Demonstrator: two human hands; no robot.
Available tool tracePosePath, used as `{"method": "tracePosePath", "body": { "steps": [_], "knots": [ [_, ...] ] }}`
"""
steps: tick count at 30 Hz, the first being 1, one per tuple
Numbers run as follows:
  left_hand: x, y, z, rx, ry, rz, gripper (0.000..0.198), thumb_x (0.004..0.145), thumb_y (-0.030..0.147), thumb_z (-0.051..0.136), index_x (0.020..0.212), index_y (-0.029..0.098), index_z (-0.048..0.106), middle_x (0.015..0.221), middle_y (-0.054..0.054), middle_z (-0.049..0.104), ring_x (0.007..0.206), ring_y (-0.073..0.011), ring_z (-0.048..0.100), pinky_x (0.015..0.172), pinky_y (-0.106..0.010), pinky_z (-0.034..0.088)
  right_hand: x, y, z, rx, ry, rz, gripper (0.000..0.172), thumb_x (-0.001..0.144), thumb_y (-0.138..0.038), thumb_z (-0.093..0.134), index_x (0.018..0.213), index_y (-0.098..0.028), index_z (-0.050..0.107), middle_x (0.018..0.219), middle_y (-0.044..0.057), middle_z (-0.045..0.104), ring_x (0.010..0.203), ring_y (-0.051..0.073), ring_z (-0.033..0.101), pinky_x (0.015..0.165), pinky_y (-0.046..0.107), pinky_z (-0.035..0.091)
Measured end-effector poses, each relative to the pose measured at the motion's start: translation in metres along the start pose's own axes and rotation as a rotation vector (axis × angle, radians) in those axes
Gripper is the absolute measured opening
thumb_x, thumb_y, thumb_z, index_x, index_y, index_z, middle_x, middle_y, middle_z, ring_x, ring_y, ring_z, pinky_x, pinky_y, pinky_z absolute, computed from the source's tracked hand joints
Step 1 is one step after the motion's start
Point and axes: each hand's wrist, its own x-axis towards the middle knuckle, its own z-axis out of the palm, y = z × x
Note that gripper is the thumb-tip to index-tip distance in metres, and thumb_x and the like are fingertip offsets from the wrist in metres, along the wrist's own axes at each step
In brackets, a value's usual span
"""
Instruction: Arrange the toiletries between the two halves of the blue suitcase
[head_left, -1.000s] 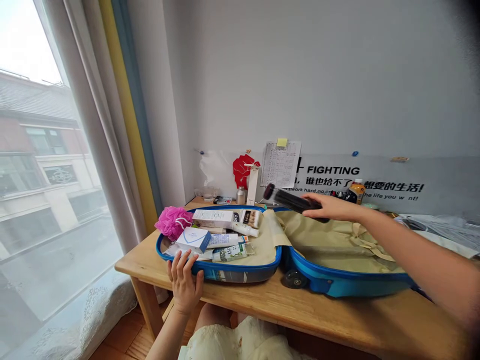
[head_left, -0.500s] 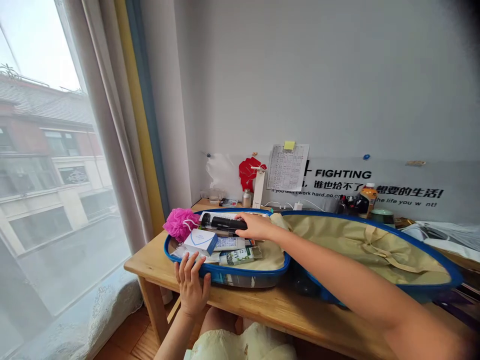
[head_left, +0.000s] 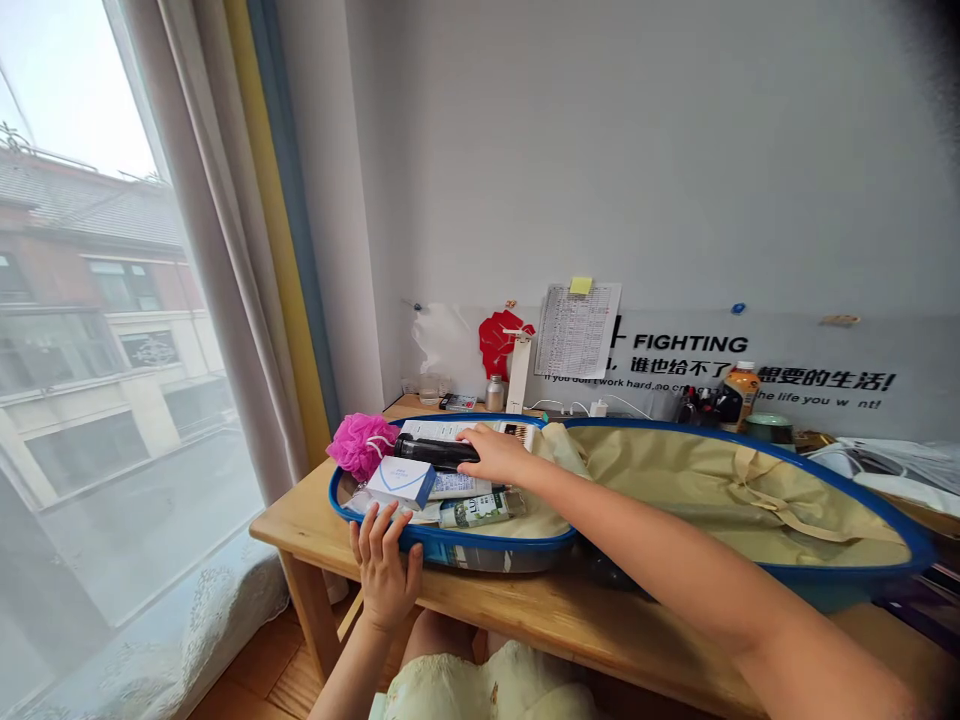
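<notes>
Right hand (head_left: pixel 495 455) grips long black cylinder (head_left: pixel 427 452) in blue-rimmed, cream-lined suitcase (head_left: pixel 495 543); left hand (head_left: pixel 385 575), spread, rests on front edge.

The fingers of my left hand (head_left: pixel 386 575) lie on the near blue plastic rim of the open oval suitcase (head_left: pixel 510 545), which sits on the light wooden table (head_left: pixel 495 612). Just beyond them, in the left half, is the white-and-blue rectangular carton (head_left: pixel 401 480); farther off and leftward is the pink mesh puff (head_left: pixel 360 445). My right hand's (head_left: pixel 493 455) fingers are around the right end of the long black cylinder (head_left: pixel 429 452), behind the carton. Nearer me than those fingers lies the clear, green-labelled tube (head_left: pixel 480 510). The beige-lined suitcase half (head_left: pixel 667 480) extends to their right.
</notes>
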Motion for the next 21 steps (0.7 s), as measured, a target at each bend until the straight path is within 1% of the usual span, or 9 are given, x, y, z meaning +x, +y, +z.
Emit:
{"method": "tracePosePath", "body": {
  "steps": [6,9,12,15,16,18,20,21],
  "knots": [
    [0.001,0.001,0.000,0.002,0.005,-0.004,0.037,0.090,0.026,0.043,0.125,0.019,0.049,0.126,-0.014,0.055,0.140,-0.0276,0.030,0.116,-0.053,0.014,0.001,-0.005,0.002,-0.066,0.012,-0.009,0.051,0.081,-0.042,0.059,0.130,-0.030,0.053,0.128,0.008,0.052,0.111,0.025,0.056,0.081,0.032,0.047],
    [0.001,0.001,0.000,0.006,-0.004,-0.010,0.037,0.090,0.027,0.043,0.126,0.019,0.049,0.127,-0.014,0.055,0.140,-0.0278,0.030,0.116,-0.053,0.015,0.001,-0.006,0.003,-0.073,0.014,-0.009,0.051,0.082,-0.042,0.059,0.131,-0.030,0.053,0.128,0.009,0.052,0.114,0.027,0.055,0.083,0.034,0.048],
    [0.000,0.000,0.000,0.010,-0.006,-0.007,0.037,0.091,0.026,0.042,0.126,0.019,0.048,0.127,-0.014,0.054,0.140,-0.0278,0.030,0.116,-0.053,0.014,-0.002,-0.008,0.002,-0.058,0.032,-0.007,0.057,0.081,-0.043,0.061,0.134,-0.027,0.051,0.131,0.012,0.051,0.118,0.030,0.052,0.083,0.036,0.048],
    [0.002,0.001,-0.001,0.010,0.006,0.011,0.035,0.092,0.026,0.042,0.126,0.018,0.047,0.125,-0.015,0.054,0.140,-0.0272,0.029,0.116,-0.052,0.014,-0.012,-0.005,-0.009,-0.018,0.090,-0.014,0.061,0.081,-0.045,0.061,0.137,-0.025,0.048,0.136,0.012,0.050,0.123,0.030,0.049,0.088,0.037,0.047],
    [0.002,0.001,-0.001,0.010,0.010,0.016,0.035,0.092,0.026,0.042,0.125,0.018,0.047,0.125,-0.015,0.054,0.140,-0.0270,0.028,0.116,-0.052,0.014,-0.018,-0.001,-0.015,0.000,0.115,-0.018,0.059,0.082,-0.045,0.058,0.137,-0.025,0.049,0.135,0.011,0.051,0.123,0.028,0.049,0.090,0.036,0.046],
    [0.003,0.001,-0.001,0.006,0.015,0.024,0.034,0.092,0.025,0.042,0.125,0.018,0.047,0.124,-0.015,0.054,0.140,-0.0264,0.028,0.116,-0.051,0.013,-0.036,0.013,-0.032,0.040,0.168,-0.014,0.048,0.087,-0.043,0.052,0.131,-0.027,0.054,0.131,0.007,0.056,0.117,0.023,0.053,0.090,0.033,0.045],
    [0.003,0.001,-0.001,0.001,0.014,0.024,0.035,0.092,0.025,0.042,0.125,0.018,0.047,0.125,-0.015,0.054,0.140,-0.0262,0.028,0.116,-0.051,0.013,-0.063,0.036,-0.048,0.079,0.217,0.019,0.037,0.090,-0.040,0.044,0.121,-0.027,0.061,0.120,0.004,0.063,0.103,0.018,0.061,0.085,0.030,0.046],
    [0.003,0.000,-0.001,-0.001,0.013,0.023,0.035,0.092,0.025,0.042,0.126,0.018,0.047,0.125,-0.014,0.054,0.140,-0.0261,0.029,0.116,-0.051,0.013,-0.080,0.051,-0.055,0.094,0.238,0.047,0.036,0.091,-0.039,0.041,0.115,-0.027,0.063,0.113,0.003,0.067,0.095,0.016,0.063,0.081,0.029,0.047]
  ]
}}
